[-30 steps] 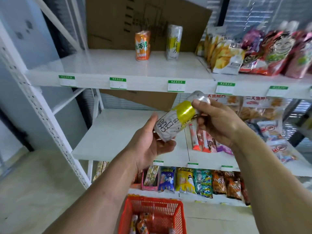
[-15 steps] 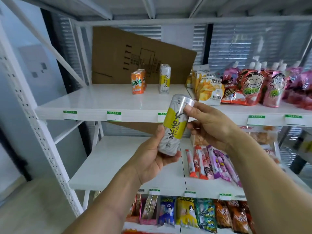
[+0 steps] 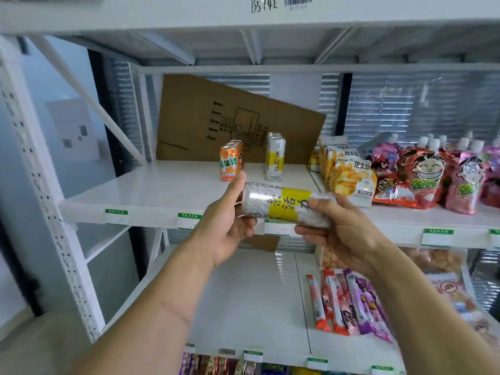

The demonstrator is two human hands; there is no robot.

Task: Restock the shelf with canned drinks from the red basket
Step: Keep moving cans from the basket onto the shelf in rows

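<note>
White metal shelving [image 3: 151,196] fills the view, with a flattened cardboard sheet [image 3: 216,117] leaning against the back of the upper shelf and slatted blinds behind it. Both hands hold one silver and yellow can [image 3: 284,203] on its side, just in front of the shelf's front edge. The left hand [image 3: 224,228] has its fingers and thumb curled round the can's left end; the right hand [image 3: 341,234] grips the other end, thumb over the top and fingers wrapped underneath.

Some stocking looks done. On the shelf behind the can stand two short rows running front to back: orange cans [image 3: 230,163], at least three by the tops that show, and silver and yellow cans [image 3: 275,158] matching the held one, also about three, though the ones at the back are mostly hidden. To my eye the held can belongs at the front of that second row, and it has not been set down yet. The red basket is out of sight, so how many cans are left I cannot tell.

Beside the cans to the right sit chip bags [image 3: 349,174], perhaps four or five in a stack, then spouted pouches [image 3: 422,180], too overlapped to count. Roughly six snack sticks [image 3: 349,304] lie on the shelf below.
</note>
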